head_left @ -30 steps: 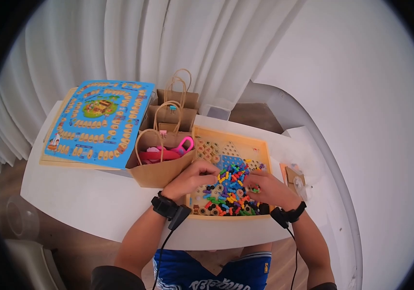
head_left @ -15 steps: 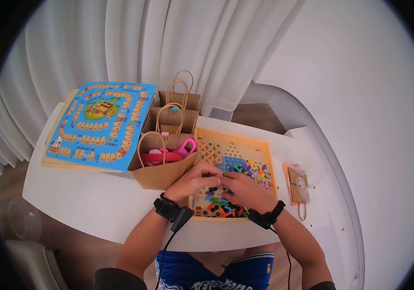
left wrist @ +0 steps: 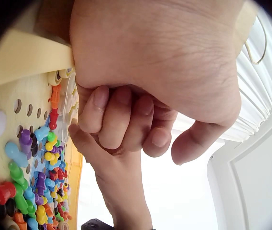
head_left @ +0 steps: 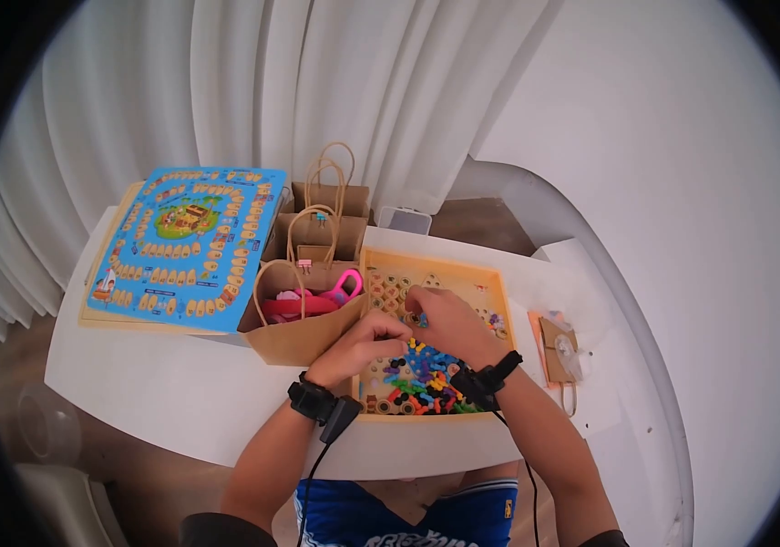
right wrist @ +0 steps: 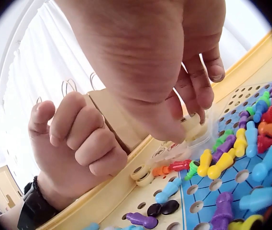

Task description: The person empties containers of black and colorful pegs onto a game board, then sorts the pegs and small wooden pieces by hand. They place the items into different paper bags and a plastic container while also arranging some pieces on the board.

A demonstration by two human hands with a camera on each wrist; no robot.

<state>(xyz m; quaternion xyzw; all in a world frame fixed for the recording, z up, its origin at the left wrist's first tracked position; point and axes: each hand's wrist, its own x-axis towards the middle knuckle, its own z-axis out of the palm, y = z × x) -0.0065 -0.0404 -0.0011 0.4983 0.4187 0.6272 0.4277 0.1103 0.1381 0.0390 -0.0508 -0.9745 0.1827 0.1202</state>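
My right hand (head_left: 456, 325) reaches over the far left part of a wooden tray (head_left: 502, 296). Its thumb and fingertips pinch a round wooden chess piece (right wrist: 192, 126) above a clear plastic case, as the right wrist view shows. Similar round chess pieces (head_left: 384, 292) lie in rows beside these fingers. At the tray's left edge my left hand (head_left: 364, 350) stays raised, fingers (left wrist: 116, 120) curled toward the palm with the thumb apart; no thing shows in it, and the inside of the palm is hidden. Colourful pegs (head_left: 426, 374) are heaped over a blue hole-patterned board (right wrist: 198, 191) inside the tray.
Brown paper bags (head_left: 303, 345) stand along the tray's left side, the nearest holding pink things (head_left: 344, 287). Farther left lies a blue game board (head_left: 180, 251). A small brown bag (head_left: 556, 351) sits to the right on the white table (head_left: 180, 392).
My right hand moved from the pegs on the right over to my left hand, then away to the far left of the tray. My left hand stayed nearly in place.
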